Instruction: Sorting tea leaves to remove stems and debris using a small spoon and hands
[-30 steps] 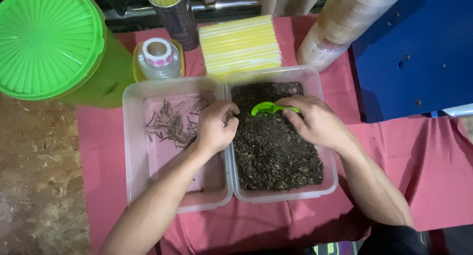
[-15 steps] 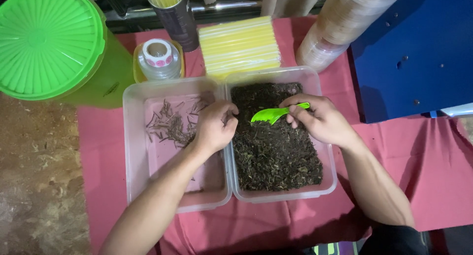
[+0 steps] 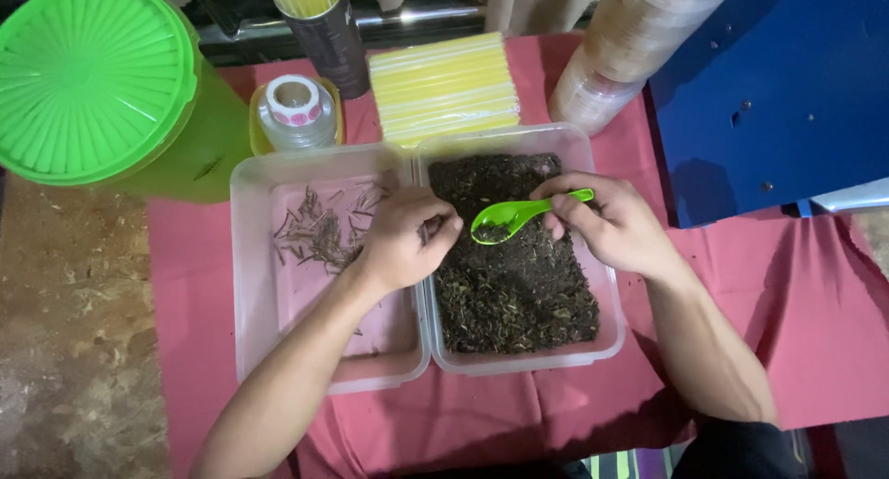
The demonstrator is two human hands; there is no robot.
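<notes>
On the left, a clear tray (image 3: 255,285) holds a few dry stems (image 3: 319,234). The left hand (image 3: 403,238) rests half closed over the edge between the trays; I cannot tell if it holds anything. To the right, the right hand (image 3: 611,224) pinches a green spoon (image 3: 519,215) above the tray of dark leaves (image 3: 514,275).

**Green spoon held over a tub of dark dried leaves**

The right hand (image 3: 616,224) pinches the handle of a green plastic spoon (image 3: 519,215), its bowl tilted over the right tub (image 3: 607,335), a clear plastic tub filled with dark dried leaves (image 3: 514,275). The left hand (image 3: 407,238) rests half curled across the touching rims of that tub and the left tub (image 3: 250,285), a second clear tub that holds only a scatter of thin stems (image 3: 319,234). Both tubs sit side by side on a red cloth (image 3: 815,322) covering the table. Behind them stand a green lidded bucket (image 3: 88,76), a roll of stickers (image 3: 294,99), a pack of yellow straws (image 3: 444,86) and a stack of clear lids (image 3: 630,44).
</notes>
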